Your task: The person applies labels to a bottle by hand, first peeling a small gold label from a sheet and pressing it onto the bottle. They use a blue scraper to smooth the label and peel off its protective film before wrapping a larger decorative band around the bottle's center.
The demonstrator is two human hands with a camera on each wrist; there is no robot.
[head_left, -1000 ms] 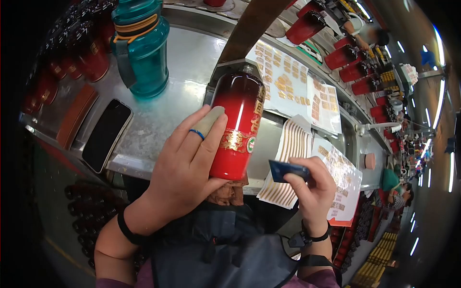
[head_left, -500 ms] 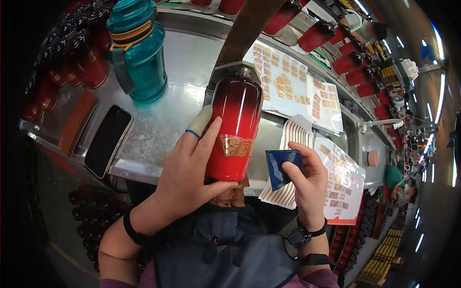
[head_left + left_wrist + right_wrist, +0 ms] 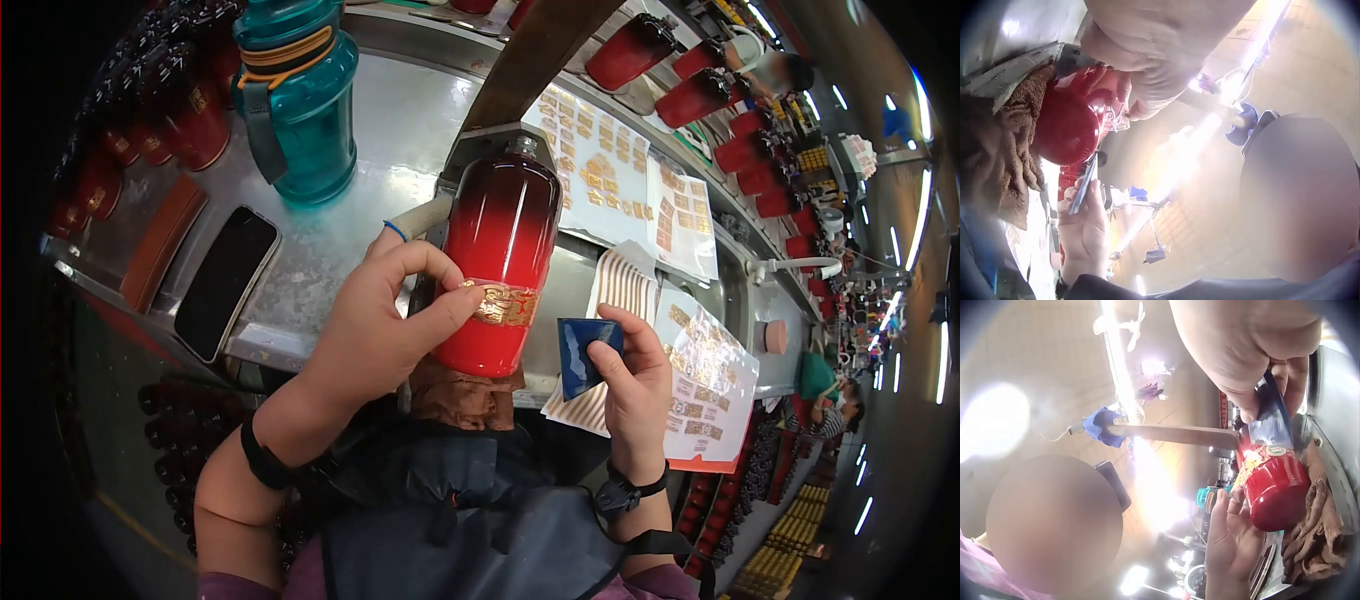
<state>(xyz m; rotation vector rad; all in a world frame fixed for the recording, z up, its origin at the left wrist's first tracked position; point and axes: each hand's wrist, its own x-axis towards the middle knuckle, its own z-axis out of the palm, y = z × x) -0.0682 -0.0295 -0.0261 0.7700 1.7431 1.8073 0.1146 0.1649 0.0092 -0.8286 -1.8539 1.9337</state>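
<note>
A red bottle (image 3: 500, 225), dark toward its neck, lies on the workbench with its base toward me. A gold decal (image 3: 508, 304) wraps across its lower body. My left hand (image 3: 385, 315) is at the bottle's left side, thumb and forefinger pinching the decal's left end; another finger wears a pale cover with a blue band. To the bottle's right, my right hand (image 3: 636, 385) holds a blue scraper (image 3: 587, 350) between thumb and fingers, apart from the bottle in the head view. A brown cloth (image 3: 465, 398) is bunched beneath the bottle's base, also visible in the right wrist view.
Left on the metal bench (image 3: 395, 120) stand a teal water bottle (image 3: 310, 120) and a phone (image 3: 228, 283). Decal sheets (image 3: 600, 170) and a striped strip sheet (image 3: 622, 285) lie to the right. A brown post (image 3: 535, 70) rises behind; several red bottles (image 3: 630, 52) stand beyond.
My left hand has gone from lying along the bottle's side to pinching the decal's end. The bottle has turned, hiding its green emblem from the head view. The scraper has turned its flat face up.
</note>
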